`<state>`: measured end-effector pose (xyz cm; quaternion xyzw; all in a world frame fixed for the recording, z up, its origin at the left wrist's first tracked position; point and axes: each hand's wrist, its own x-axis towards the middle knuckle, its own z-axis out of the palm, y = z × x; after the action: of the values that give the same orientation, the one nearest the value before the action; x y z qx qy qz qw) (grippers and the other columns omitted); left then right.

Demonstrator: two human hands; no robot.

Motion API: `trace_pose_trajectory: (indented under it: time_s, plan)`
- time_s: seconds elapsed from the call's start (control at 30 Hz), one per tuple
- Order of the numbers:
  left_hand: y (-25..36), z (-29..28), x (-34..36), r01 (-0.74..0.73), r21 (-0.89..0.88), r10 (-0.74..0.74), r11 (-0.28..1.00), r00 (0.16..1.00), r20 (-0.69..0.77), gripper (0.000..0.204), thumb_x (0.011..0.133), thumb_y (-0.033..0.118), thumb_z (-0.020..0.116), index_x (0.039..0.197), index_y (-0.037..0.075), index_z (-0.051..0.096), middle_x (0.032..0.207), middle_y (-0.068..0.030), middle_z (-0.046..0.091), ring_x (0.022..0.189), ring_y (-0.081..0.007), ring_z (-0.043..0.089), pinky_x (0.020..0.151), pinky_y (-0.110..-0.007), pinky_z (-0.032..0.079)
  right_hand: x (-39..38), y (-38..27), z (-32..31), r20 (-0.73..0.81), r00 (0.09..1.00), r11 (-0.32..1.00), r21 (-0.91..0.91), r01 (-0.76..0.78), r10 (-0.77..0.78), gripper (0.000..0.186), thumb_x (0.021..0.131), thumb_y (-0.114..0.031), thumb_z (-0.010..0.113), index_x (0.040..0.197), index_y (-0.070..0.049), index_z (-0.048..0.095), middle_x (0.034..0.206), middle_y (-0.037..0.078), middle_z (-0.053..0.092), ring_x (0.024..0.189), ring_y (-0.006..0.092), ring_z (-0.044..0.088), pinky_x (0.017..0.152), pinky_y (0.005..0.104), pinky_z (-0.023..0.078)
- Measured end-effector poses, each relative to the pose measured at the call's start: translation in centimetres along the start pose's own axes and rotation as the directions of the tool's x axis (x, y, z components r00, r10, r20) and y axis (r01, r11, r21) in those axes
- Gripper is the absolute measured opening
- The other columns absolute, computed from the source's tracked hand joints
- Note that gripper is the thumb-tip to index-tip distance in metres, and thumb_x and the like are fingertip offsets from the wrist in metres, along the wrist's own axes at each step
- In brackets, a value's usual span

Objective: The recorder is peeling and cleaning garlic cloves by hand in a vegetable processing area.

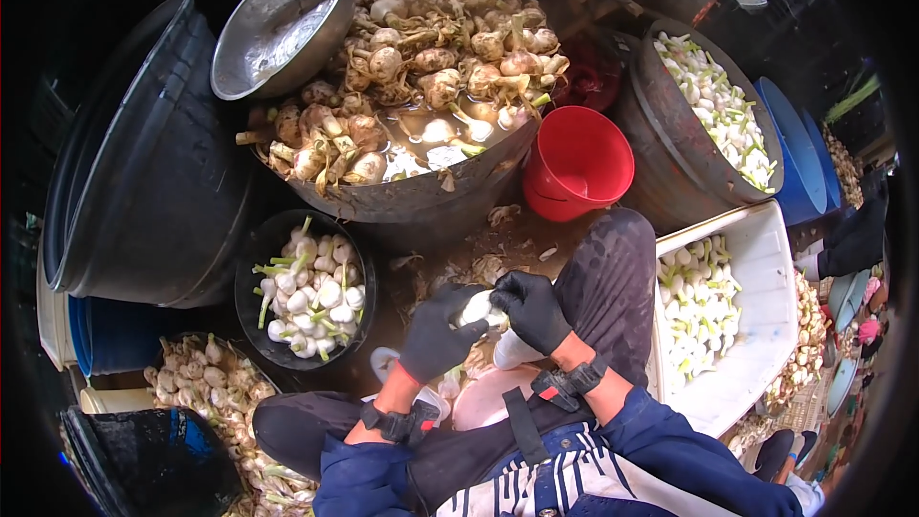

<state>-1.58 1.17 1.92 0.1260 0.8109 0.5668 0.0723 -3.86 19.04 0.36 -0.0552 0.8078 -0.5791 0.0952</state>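
Observation:
Between my gloved hands, in front of my lap, is a white garlic bulb (476, 308). My left hand (442, 324) is closed on its left side, and my right hand (525, 308) has its fingers closed on the right side of the same bulb. Below them a pale pink basin (488, 409) sits between my legs, partly hidden by my hands and clothing. To the left, a black bowl (247, 299) holds trimmed white bulbs with green stems.
A metal drum (402, 211) of unpeeled garlic supports a steel bowl (278, 19). Around me stand a red bucket (574, 158), dark tubs (144, 172), another full drum (651, 134), a white crate (756, 306) of trimmed garlic, and garlic heaps (201, 383). Another person's leg (852, 239) shows at right.

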Motion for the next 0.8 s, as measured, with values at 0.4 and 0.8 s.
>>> trace_pose_trajectory:
  time_s: [0.4,0.8]
  plan:
    - [-1.9,1.1,-0.2,0.108,-0.528,-0.202,0.842,0.971,-0.124,0.048,0.086,0.013,0.062,0.127,-0.006,0.047,0.116,-0.0111,0.058,0.104,-0.0168,0.056,0.090,-0.031,0.046,0.6,1.4,2.0,-0.190,0.971,0.985,0.121,-0.122,0.143,0.009,0.079,-0.004,0.063,0.080,0.004,0.062,0.067,0.015,0.062,0.059,0.0177,0.056,0.057,0.0331,0.042]
    - [-4.5,1.1,0.1,-0.118,0.229,0.206,0.966,0.888,-0.411,0.025,0.084,0.003,0.049,0.107,-0.002,0.057,0.097,-0.0191,0.061,0.089,-0.0336,0.061,0.078,-0.037,0.048,-0.3,-3.3,1.0,-0.035,0.971,0.959,-0.165,0.228,-0.237,0.042,0.071,-0.017,0.075,0.105,-0.002,0.058,0.091,0.016,0.064,0.078,0.0280,0.064,0.068,0.0356,0.050]
